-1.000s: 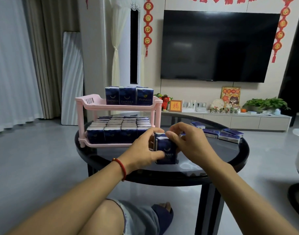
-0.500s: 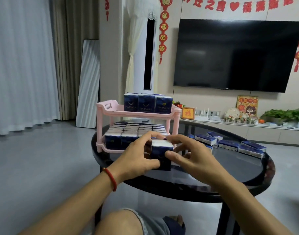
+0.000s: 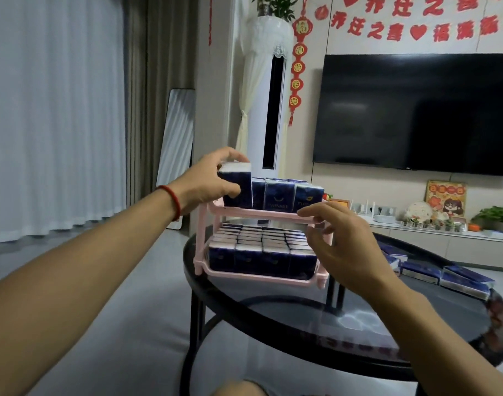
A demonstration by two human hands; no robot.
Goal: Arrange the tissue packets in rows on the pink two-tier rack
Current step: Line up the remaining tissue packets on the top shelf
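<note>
One tissue packet (image 3: 238, 185) is gripped by the left hand (image 3: 209, 182), thumb low on the near face, fingers curled over the white top edge. It is held upright at the left end of the upper tier of the pink two-tier rack (image 3: 259, 214), just beside the standing row of packets (image 3: 287, 195); contact with the shelf cannot be told. Its long axis is vertical, its printed face toward the camera, matching that row. The packet is judged light, soft and film-wrapped, so slightly slippery; a pinch across the two broad faces should suffice, and hard squeezing would dent it. The right hand (image 3: 341, 244) is relaxed with fingers spread, holding nothing, fingertips near the upper tier's front rim. The lower tier is packed with packets (image 3: 259, 250). Loose packets (image 3: 456, 277) lie flat on the round glass table (image 3: 301, 318).
</note>
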